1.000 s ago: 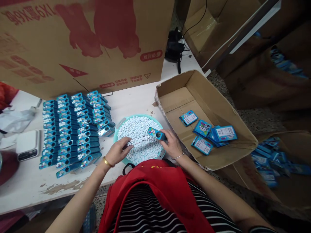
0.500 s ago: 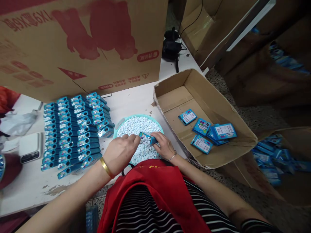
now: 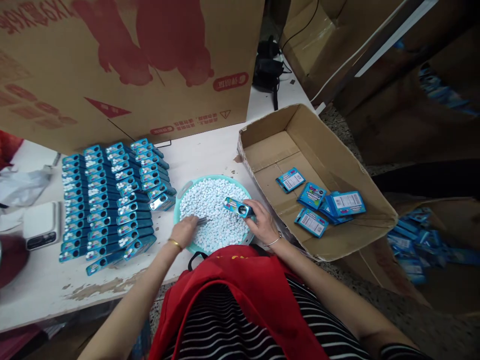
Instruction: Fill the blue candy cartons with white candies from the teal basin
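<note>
My right hand (image 3: 263, 222) is closed around one end of a small blue candy box (image 3: 232, 205), held tilted above the basin, its narrow side with a round opening facing up. Beneath it is a round turquoise basin (image 3: 177, 204) full of small white candies (image 3: 215, 230). At the basin's left side, my left hand (image 3: 185, 231) pinches a small dark metal utensil (image 3: 202, 220), perhaps a scoop; its far end lies among the candies. Left of the basin, blue boxes (image 3: 131, 210) stand in tight rows, round openings up, with white candies showing in some.
A shallow cardboard tray (image 3: 262, 150) on the right holds several blue boxes (image 3: 313, 195). Behind the rows rises a large printed carton (image 3: 180, 105). A white device (image 3: 42, 222) sits at far left. More blue boxes (image 3: 416, 245) fill a carton at lower right.
My left hand has moved left and down, away from the candy box to the basin's left side. My right hand has shifted slightly right with the box, whose opening now shows.
</note>
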`<state>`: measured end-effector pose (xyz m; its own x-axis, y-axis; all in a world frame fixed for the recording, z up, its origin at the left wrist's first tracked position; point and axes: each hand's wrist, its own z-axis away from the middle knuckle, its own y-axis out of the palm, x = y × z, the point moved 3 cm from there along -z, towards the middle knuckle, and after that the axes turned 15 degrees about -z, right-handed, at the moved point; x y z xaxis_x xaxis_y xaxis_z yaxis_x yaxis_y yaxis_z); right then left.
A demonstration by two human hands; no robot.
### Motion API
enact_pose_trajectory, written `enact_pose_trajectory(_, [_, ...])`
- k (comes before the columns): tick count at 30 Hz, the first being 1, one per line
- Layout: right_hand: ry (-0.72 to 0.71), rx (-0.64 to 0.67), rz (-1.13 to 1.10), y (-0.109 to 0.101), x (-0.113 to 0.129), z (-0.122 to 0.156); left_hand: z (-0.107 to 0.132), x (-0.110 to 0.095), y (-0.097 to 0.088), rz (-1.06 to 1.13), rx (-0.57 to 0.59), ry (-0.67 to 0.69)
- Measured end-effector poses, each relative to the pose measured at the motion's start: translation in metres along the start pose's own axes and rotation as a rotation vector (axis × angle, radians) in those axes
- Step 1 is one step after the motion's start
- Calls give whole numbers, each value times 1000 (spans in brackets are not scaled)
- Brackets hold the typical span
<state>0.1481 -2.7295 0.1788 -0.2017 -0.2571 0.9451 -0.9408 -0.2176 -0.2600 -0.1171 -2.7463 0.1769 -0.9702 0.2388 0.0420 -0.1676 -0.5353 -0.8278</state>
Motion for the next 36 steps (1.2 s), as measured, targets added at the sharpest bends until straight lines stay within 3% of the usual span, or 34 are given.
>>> enact_pose_trajectory(4, [45, -31, -15, -5, 0, 0, -30, -40, 35, 138, -77, 26])
enact_pose_trajectory(6, [70, -57, -23, -6, 0, -1, -37, -49, 38, 211, -104, 47])
enact_pose_trajectory(9, [93, -100, -24, -8, 2, -1, -33, -47, 33, 304, -130, 89])
enact_pose_trajectory(13, [91, -122, -18, -9, 1, -1, -7, -30, 5, 381, -181, 143])
enact_pose_trajectory(19, [30, -52, 36, -1, -2, 0, 35, -16, -64, 367, -305, 222])
enact_pose_trajectory(23, [-42, 34, 52, 12, 1, -1, 45, -26, -101, 147, -275, 280])
enact_pose_trajectory(28, [-124, 78, 58, 23, 4, 0, 53, -54, -135, -239, -182, 264])
enact_pose_trajectory(32, [-126, 90, 29, 28, 2, 1, 61, -74, -154, -431, -199, 268])
enact_pose_trajectory(36, [-111, 85, -22, 29, 1, 2, 68, -72, -164, -452, -231, 332])
